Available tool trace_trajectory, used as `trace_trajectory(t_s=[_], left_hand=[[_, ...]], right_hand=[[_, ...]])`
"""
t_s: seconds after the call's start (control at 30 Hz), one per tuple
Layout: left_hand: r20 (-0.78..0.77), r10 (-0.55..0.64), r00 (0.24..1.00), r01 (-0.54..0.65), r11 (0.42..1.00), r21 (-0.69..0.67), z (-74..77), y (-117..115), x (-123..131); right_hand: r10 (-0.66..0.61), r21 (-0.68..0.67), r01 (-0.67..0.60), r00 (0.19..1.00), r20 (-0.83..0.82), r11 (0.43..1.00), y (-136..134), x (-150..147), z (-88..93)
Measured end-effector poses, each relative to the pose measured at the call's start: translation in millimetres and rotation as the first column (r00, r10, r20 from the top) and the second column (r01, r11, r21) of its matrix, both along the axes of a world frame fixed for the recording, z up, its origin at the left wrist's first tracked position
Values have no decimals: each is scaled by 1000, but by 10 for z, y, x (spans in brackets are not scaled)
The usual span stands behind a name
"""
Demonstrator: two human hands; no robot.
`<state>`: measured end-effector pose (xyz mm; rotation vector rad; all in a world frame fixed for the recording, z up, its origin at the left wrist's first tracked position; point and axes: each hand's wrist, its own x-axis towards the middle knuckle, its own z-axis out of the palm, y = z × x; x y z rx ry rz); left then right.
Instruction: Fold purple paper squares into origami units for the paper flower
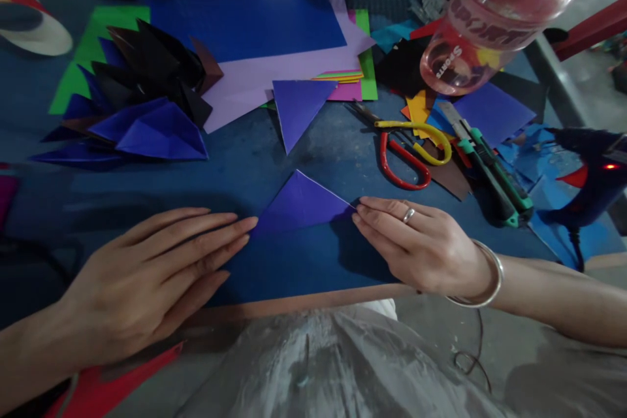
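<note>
A purple paper folded into a triangle (304, 206) lies on the blue tabletop, its peak pointing away from me. My left hand (161, 268) rests beside it with fingers stretched out flat, the fingertips touching the left corner. At the right corner, my right hand (416, 241) has its fingertips pressed together on the paper's edge; the thumb is mostly hidden. Farther back sits a second purple paper triangle (301, 110), point toward me. A pile of folded black, brown and purple paper pieces (151, 98) stands at the left.
Scissors (414, 153) and a green-black utility knife (490, 170) lie at the right. Beyond them are a pink water bottle (494, 19), paper scraps (494, 108) and a glue gun (592, 170) with a lit red light. Blue sheets (245, 19) are stacked behind; a tape roll (44, 32) sits far left.
</note>
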<state>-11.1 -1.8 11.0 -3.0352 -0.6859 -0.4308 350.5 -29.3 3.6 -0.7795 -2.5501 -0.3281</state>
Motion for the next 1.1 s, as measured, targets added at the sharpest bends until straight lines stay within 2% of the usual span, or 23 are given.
trace_trajectory(t_s=[0.07,0.2,0.3,0.47,0.5,0.57,0.63,0.73,0.8,0.83,0.87,0.9,0.97,1.03,1.1], left_hand=[[0,29,1000,-29,999,-17,-3,-8,-4],[-10,-9,1000,10,998,58,-60,-33,-47],[-2,6,1000,-6,997,72,-79,-49,-115],[2,-15,1000,14,980,198,120,39,-159],[-14,-78,997,79,978,194,160,66,-123],[0,-139,990,137,979,153,187,110,12],[90,-185,979,170,974,149,141,129,204],[120,-245,962,233,966,109,29,130,474],[137,-249,959,239,967,84,-7,126,574],[141,-248,958,239,968,78,-10,125,598],[137,-249,959,240,968,78,-7,124,608],[127,-251,960,243,967,80,-4,124,608],[109,-256,960,247,965,88,-6,124,592],[124,-248,961,238,967,90,-27,123,571],[174,-234,956,221,971,93,-54,119,549]], right_hand=[[13,4,-13,1000,7,1000,2,6,-10],[18,-6,-18,999,41,1000,3,9,-2],[14,-4,-14,999,37,1000,4,5,14],[41,-23,-40,999,30,999,24,16,16],[40,-20,-40,999,26,999,31,23,9],[34,-2,-34,999,13,999,44,39,-7],[35,30,-35,999,-9,999,49,47,-15],[49,49,-45,995,-83,998,33,10,18],[4,-40,-11,986,-167,999,20,-60,80],[-53,-136,24,977,-208,990,22,-109,122],[-130,-268,63,962,-241,961,35,-164,167],[-194,-415,79,950,-245,906,62,-224,216],[-283,-656,101,943,-178,748,160,-352,311],[-310,-765,178,950,-30,619,304,-482,398],[-286,-808,286,946,152,515,460,-604,470]])
